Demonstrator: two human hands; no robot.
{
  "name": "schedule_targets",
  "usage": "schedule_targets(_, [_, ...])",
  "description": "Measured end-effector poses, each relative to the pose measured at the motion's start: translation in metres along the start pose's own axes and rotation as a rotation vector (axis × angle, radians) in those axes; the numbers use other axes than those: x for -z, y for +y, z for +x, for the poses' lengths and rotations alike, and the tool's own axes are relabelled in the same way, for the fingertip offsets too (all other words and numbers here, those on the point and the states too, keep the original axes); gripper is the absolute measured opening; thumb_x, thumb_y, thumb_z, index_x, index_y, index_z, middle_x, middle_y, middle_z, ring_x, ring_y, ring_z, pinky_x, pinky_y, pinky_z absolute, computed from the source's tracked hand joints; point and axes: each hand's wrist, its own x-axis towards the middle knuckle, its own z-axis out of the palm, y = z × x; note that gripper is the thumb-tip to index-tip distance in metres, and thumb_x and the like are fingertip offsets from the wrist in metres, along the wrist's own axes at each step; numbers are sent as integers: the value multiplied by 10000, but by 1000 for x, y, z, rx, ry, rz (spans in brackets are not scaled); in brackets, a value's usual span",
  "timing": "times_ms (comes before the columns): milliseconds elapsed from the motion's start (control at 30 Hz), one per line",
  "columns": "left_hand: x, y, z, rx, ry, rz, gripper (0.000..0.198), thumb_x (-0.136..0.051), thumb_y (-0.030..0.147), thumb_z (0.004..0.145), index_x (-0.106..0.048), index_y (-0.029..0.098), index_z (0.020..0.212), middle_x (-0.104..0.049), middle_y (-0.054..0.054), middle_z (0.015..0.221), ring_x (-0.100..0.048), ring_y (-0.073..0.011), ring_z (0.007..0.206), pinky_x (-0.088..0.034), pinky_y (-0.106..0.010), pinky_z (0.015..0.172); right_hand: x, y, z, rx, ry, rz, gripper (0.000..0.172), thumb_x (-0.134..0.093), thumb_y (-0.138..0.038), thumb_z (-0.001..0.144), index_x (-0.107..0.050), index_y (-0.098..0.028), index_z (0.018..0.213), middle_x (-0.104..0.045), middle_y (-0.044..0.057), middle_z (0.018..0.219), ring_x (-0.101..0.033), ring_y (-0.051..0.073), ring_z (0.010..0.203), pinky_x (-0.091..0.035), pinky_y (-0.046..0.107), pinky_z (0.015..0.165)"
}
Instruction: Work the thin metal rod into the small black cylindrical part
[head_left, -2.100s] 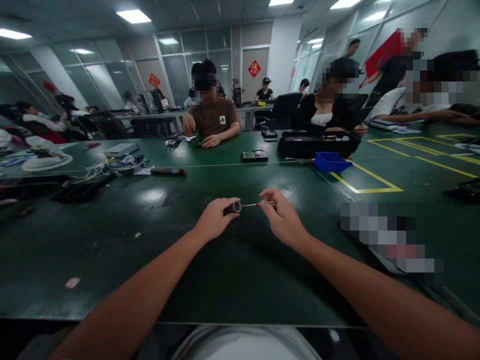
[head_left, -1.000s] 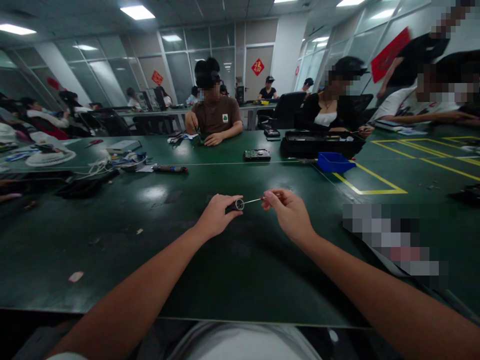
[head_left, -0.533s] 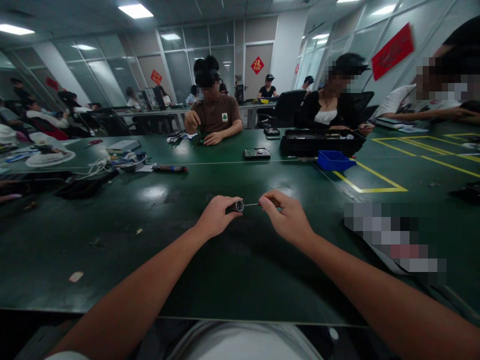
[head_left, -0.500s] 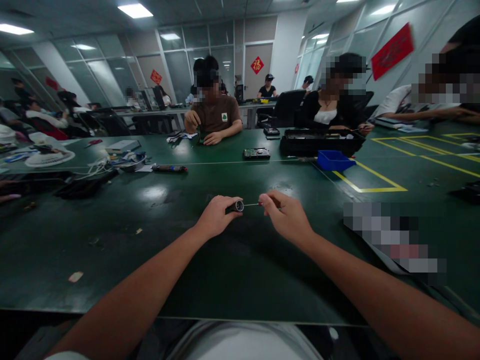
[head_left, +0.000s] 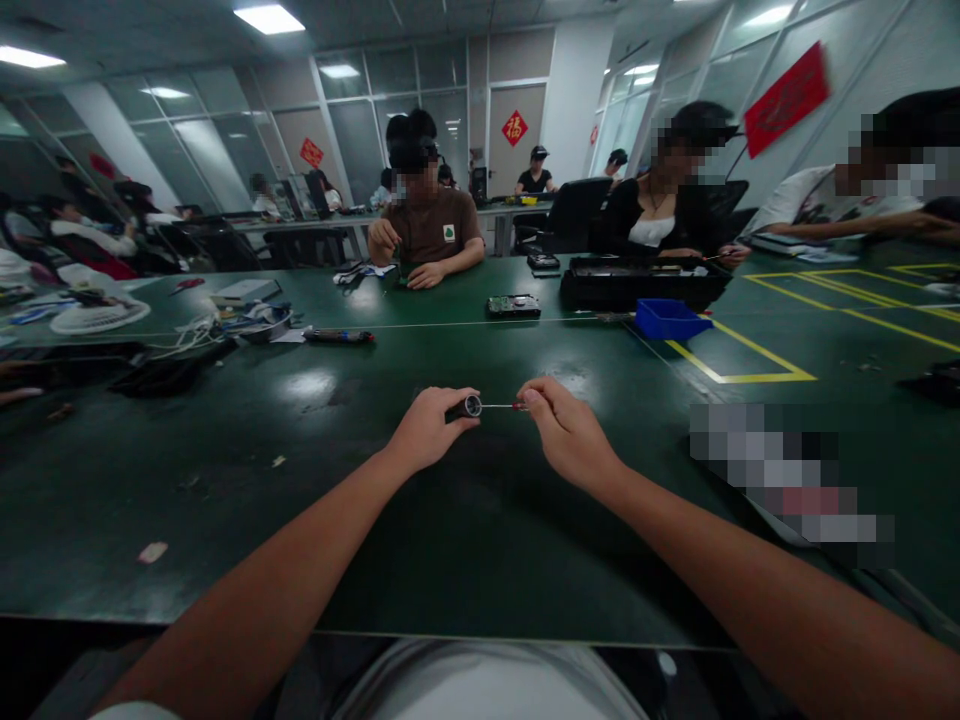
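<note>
My left hand (head_left: 429, 428) is closed round a short dark cylinder (head_left: 472, 406), whose round, ringed end faces right. In my right hand (head_left: 556, 421) is a thin screwdriver (head_left: 519, 406), pinched by its small red handle. Its slim metal shaft runs level to the left, and the tip meets the ringed end of the cylinder; whether it sits on a screw there is too small to tell. Both hands are held over the middle of the green table (head_left: 450, 560). My fingers hide most of the cylinder's body.
Across the table lie a hard drive (head_left: 513, 306), a blue bin (head_left: 671, 320) and a long black casing (head_left: 645, 285). A dark pen-shaped tool (head_left: 339, 337) and a tangle of cables (head_left: 196, 333) are at left. A blurred sheet (head_left: 780, 480) lies right. Co-workers sit opposite.
Both hands stay in nearly the same place; the left hand with the cylinder has shifted slightly left, and a little more of the screwdriver's red end shows.
</note>
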Motion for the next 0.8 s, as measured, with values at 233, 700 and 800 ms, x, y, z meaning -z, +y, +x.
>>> schedule_targets(233, [0,0,0,-14,21,-7,371,-716,297,877,-669,256,1243,-737,-52,1104,-635,-246,1013,-435,-461,984,-9,14,10,-162,127,499,230,-661,-434,852,-624,-211,897,-654,30,796,-606,181,724,-502,345,718])
schedule_targets(700, [-2,0,-1,-40,-27,13,395,-680,299,906,-635,280,1298,-696,-61,1256,-590,-257,1192,-324,-541,1113,-11,26,14,-216,213,602,279,-613,-494,882,-601,-215,887,-646,17,772,-602,153,659,-521,321,654])
schedule_targets(800, [-1,2,0,-42,-31,2,403,-694,289,894,-641,271,1293,-704,-57,1234,-601,-254,1167,-363,-509,1088,-12,25,13,-174,213,574,253,-608,-460,902,-615,-207,892,-648,9,761,-599,147,656,-501,314,656])
